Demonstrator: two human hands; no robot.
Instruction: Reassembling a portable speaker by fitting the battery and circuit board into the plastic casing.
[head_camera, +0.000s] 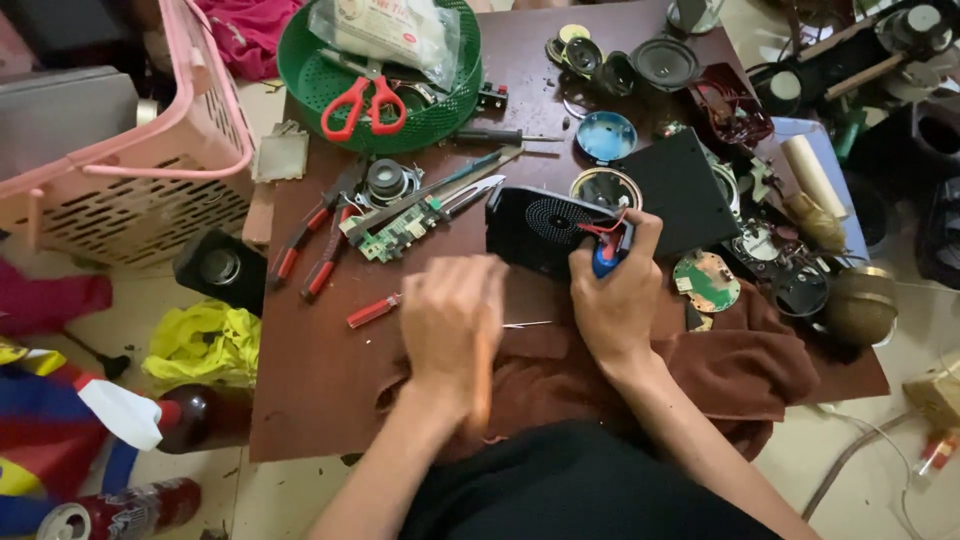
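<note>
My right hand (615, 300) grips the near edge of a black speaker housing (540, 228) with a round perforated grille. Its thumb and fingers close around a small blue part (604, 262) with red wires (605, 228) running into it. My left hand (455, 320), blurred by motion, is closed around a thin orange-handled tool (483, 375), just left of the housing. A thin metal pin (527, 324) lies between the two hands. Both hands hover over a brown cloth (740, 365) spread on the brown table (310, 390).
A green basket (300, 60) with red scissors (362, 105) stands at the back. Red-handled pliers (305, 250), a green circuit board (395, 232) and a small red screwdriver (373, 311) lie to the left. Speaker parts (663, 62) crowd the right. A pink basket (150, 150) stands off the table's left edge.
</note>
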